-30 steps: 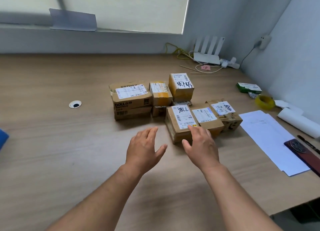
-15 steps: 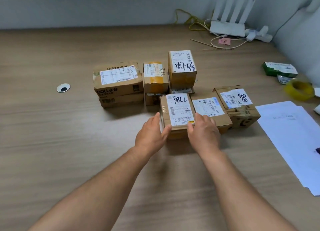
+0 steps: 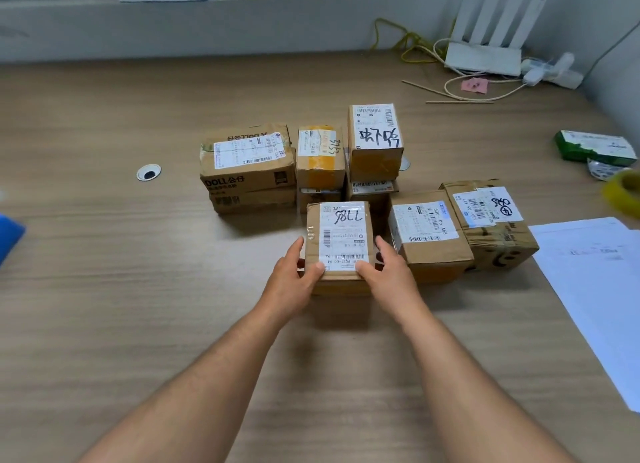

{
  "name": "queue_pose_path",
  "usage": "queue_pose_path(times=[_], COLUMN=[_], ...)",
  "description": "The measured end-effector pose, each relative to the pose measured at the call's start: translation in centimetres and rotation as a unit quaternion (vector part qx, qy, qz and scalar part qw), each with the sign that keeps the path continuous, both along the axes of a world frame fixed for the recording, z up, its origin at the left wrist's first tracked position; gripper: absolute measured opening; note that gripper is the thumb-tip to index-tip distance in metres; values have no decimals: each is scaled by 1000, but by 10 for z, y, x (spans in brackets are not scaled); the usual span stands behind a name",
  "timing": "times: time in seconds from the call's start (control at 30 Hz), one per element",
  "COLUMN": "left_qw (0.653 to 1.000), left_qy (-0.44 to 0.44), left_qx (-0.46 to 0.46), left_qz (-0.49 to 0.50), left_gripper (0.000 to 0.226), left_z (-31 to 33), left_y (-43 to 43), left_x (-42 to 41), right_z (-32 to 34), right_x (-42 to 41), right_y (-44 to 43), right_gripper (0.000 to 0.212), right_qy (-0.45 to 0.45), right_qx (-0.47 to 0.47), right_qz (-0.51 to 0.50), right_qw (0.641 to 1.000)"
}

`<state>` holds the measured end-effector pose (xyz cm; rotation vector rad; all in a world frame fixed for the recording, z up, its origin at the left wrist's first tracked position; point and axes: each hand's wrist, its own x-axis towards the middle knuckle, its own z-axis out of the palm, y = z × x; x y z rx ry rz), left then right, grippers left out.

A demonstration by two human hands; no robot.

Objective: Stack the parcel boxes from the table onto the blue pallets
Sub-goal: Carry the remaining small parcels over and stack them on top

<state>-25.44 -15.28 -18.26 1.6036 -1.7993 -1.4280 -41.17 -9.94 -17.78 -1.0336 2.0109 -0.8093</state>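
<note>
cardboard, taped and slightly dented, with a glossy white label on top: the nearest box [image 3: 341, 240] is at the front of the cluster on the wood-grain table [image 3: 138, 324]. my left hand [image 3: 294, 282] and right hand [image 3: 388, 272] grip its two sides, thumbs hooked over the near top edge. i judge this to be the pick-up. next it needs a level lift clear of the neighbouring box [image 3: 429, 240], then a carry left toward the blue edge [image 3: 8, 234], probably a pallet.
</note>
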Motion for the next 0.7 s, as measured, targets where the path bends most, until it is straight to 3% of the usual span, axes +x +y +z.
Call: queue_pose_path(times=[0.1, 0.2, 0.37, 0.7], left_qw=[999, 997, 994, 988], left_qy=[42, 69, 108, 113], left_qx=[29, 20, 7, -36], left_qz=[-3, -10, 9, 101], left_gripper=[64, 64, 67, 69], left_z=[3, 4, 3, 11], left_y=[6, 15, 35, 68], left_x=[2, 5, 6, 48], right_z=[-10, -15, -18, -6], right_x=[-5, -6, -5, 21], right_y=[4, 11, 25, 39], right_gripper=[74, 82, 87, 77], right_qy=[-116, -167, -202, -210], right_qx=[-14, -29, -63, -102], right_qz=[-1, 9, 39, 131], right_qw=[993, 986, 977, 964])
